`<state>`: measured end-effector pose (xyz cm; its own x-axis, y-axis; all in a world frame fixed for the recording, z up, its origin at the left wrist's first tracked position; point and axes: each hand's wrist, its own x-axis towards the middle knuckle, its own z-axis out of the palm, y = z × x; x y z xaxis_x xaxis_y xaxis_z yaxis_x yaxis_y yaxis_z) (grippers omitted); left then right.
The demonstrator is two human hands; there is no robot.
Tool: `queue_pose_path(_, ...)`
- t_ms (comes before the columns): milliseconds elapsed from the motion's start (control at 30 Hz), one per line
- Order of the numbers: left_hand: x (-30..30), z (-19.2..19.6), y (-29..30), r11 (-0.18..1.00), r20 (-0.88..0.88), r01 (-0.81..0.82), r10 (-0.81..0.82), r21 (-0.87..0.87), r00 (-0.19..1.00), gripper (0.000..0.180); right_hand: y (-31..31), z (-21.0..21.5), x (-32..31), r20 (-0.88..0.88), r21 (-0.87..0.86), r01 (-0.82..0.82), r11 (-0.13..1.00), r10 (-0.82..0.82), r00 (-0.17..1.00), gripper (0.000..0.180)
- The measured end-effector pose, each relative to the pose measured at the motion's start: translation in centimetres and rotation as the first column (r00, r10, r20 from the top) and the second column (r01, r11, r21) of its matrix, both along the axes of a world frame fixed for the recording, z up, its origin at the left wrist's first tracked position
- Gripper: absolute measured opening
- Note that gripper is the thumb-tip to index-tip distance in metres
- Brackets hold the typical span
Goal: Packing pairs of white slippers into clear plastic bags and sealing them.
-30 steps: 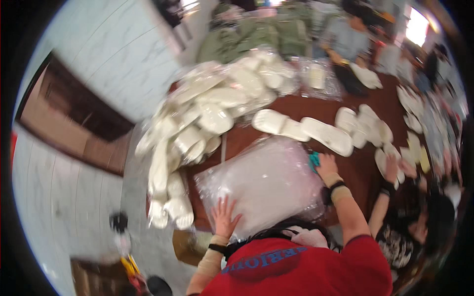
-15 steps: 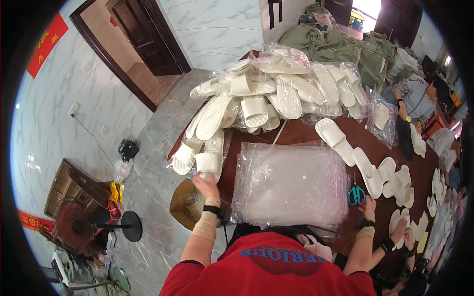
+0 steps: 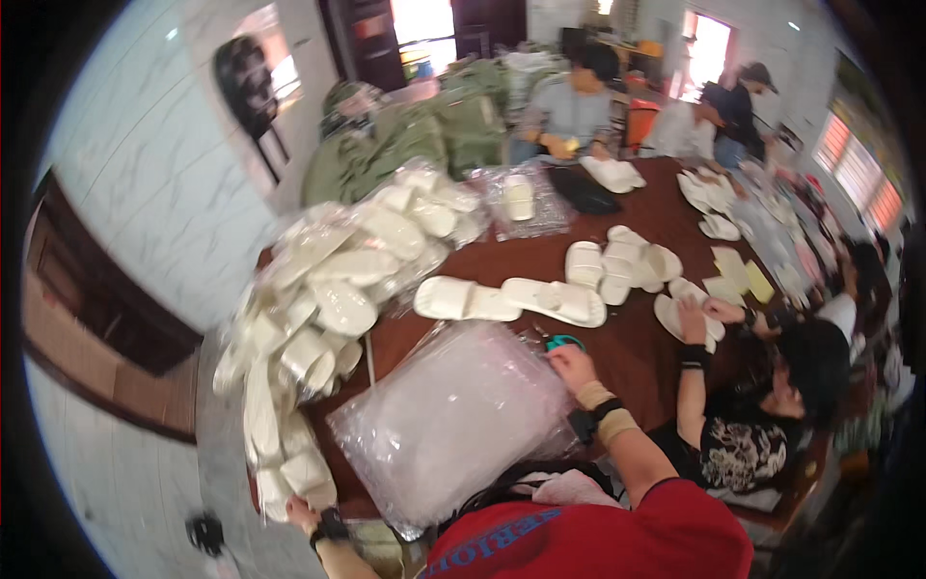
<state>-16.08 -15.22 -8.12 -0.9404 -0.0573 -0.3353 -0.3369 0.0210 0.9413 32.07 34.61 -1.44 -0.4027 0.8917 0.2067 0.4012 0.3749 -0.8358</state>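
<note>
At the table's near left corner, my left hand (image 3: 302, 514) has its fingers around the end of a white slipper (image 3: 307, 475) in clear plastic, part of a long heap of bagged slippers (image 3: 338, 309). My right hand (image 3: 573, 367) is curled at the handle of teal-handled scissors (image 3: 565, 342); motion blur softens its fingers. Between my hands lies a stack of clear plastic bags (image 3: 453, 415). Just beyond the scissors, two unbagged white slippers (image 3: 555, 301) lie end to end, with several more white slippers (image 3: 627, 262) farther right.
A co-worker at my right has their hands (image 3: 699, 317) on a white slipper, near yellowish cards (image 3: 738, 275). Another person (image 3: 569, 111) sits across the brown table (image 3: 473, 256). Green sacks (image 3: 415, 135) are piled at the back. A cardboard box (image 3: 376, 547) stands below the table edge.
The view has swung to the right, bringing more people and the table's far side into sight. My left hand stays at the bagged slipper, and my right hand stays beside the scissors.
</note>
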Motion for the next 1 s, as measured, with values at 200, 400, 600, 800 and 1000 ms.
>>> queue_pose_path(200, 2.4, 9.9, 0.5, 0.994, -0.2, 0.1, -0.088, 0.051, 0.976, 0.011, -2.8, -3.7, 1.1, 0.416, 0.095, -0.3, 0.949, 0.235, 0.878, 0.033)
queue_pose_path(400, 8.9, 23.1, 1.5, 0.872, -0.402, 0.459, -0.365, 0.169, 0.84, 0.026, -4.1, -3.9, -0.3, 0.495, 0.069, -0.281, 0.957, 0.212, 0.843, 0.035)
queue_pose_path(600, 14.0, 30.4, 8.7, 0.864, -0.403, 0.41, -0.277, 0.292, 0.872, 0.042, -3.9, -2.7, 0.9, 0.439, 0.126, -0.235, 0.964, 0.158, 0.885, 0.03)
queue_pose_path(800, 16.6, 31.9, 13.6, 0.681, -0.466, 0.635, -0.457, 0.365, 0.758, 0.046, -3.6, -4.3, -0.4, 0.456, 0.05, -0.227, 0.973, 0.179, 0.871, 0.032)
queue_pose_path(1000, 17.4, 28.1, 17.3, 0.583, -0.445, 0.64, -0.46, 0.501, 0.768, 0.044, -3.9, -4.2, 0.7, 0.458, 0.063, -0.199, 0.978, 0.149, 0.876, 0.033)
